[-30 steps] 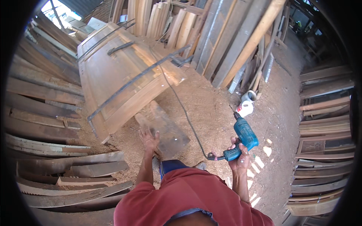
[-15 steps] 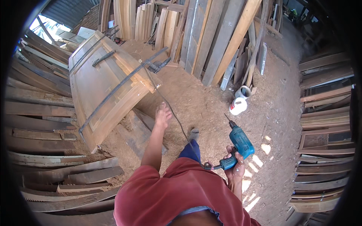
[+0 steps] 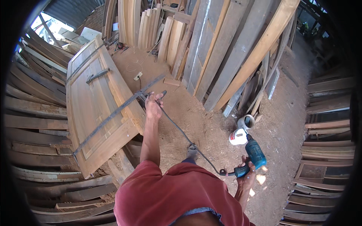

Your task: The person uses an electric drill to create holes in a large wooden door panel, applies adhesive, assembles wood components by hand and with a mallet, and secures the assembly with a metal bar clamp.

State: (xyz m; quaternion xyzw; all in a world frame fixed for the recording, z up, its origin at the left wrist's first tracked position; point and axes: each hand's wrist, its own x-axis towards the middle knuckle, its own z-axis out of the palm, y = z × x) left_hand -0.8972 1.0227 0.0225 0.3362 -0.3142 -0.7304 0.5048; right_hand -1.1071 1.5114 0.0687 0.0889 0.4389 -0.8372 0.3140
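Observation:
A teal power drill (image 3: 255, 153) is gripped in my right hand (image 3: 247, 177), its bit pointing away from me. From its handle a dark cord (image 3: 183, 134) runs across to my left hand (image 3: 153, 105). That hand is closed beside the screw end of a metal bar clamp (image 3: 113, 116); whether its curled fingers hold the cord or the clamp cannot be made out. The clamp lies across a wooden panelled door (image 3: 98, 90), which rests tilted at the left. Another bar clamp (image 3: 86, 60) crosses the door's far end, and a shorter dark tool or clamp part (image 3: 98, 75) lies between them.
A white bucket (image 3: 237, 137) and a grey pot (image 3: 246, 121) stand on the dusty floor near the drill. Long boards (image 3: 226, 56) lean at the back. Stacked planks (image 3: 37, 126) line both sides. A socket block (image 3: 138, 76) lies beyond the door.
My left hand has reached forward to the clamp's screw end and its fingers have curled. The drill has moved right and forward in my right hand. The view has shifted.

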